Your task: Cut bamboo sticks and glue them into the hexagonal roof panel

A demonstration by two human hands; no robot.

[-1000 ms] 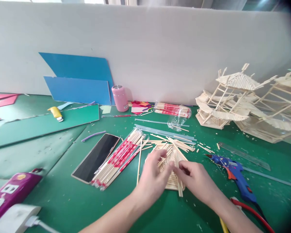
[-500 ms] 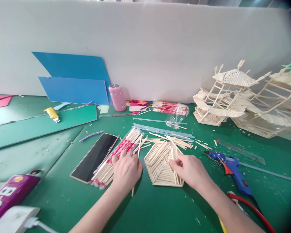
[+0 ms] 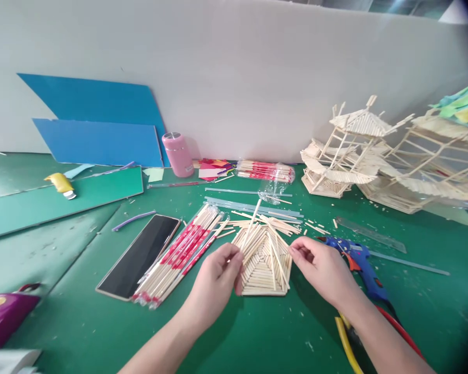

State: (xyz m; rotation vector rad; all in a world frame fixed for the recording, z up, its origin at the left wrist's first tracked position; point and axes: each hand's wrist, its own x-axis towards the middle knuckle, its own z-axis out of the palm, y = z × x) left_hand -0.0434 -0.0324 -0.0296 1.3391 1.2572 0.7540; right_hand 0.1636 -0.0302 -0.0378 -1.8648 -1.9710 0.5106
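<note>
Head view looks down on a green work table (image 3: 257,337) backed by a pale board, and most of what lies on it sits within easy reach of the lower centre of the frame. At the upper right stand two finished stick pavilions (image 3: 347,150), pushed back against the board, probably to keep them clear of the working space. Blue card sheets (image 3: 97,130) lean at the upper left. Left of centre lie a dark phone (image 3: 138,257) and, touching its edge, a wrapped bundle of sticks (image 3: 179,254), laid slantwise like a ready supply. A blue glue gun (image 3: 354,259) rests at the right, just beside the right hand. In the lower centre lies the flat hexagonal stick panel (image 3: 263,265), flat on the table. The left hand (image 3: 214,283) pinches a single long stick (image 3: 251,226) that slants up over the panel's left edge, thumb and fingers closed on it. The right hand (image 3: 323,270) touches the panel's right edge, fingertips drawn together; it seems to steady it.
</note>
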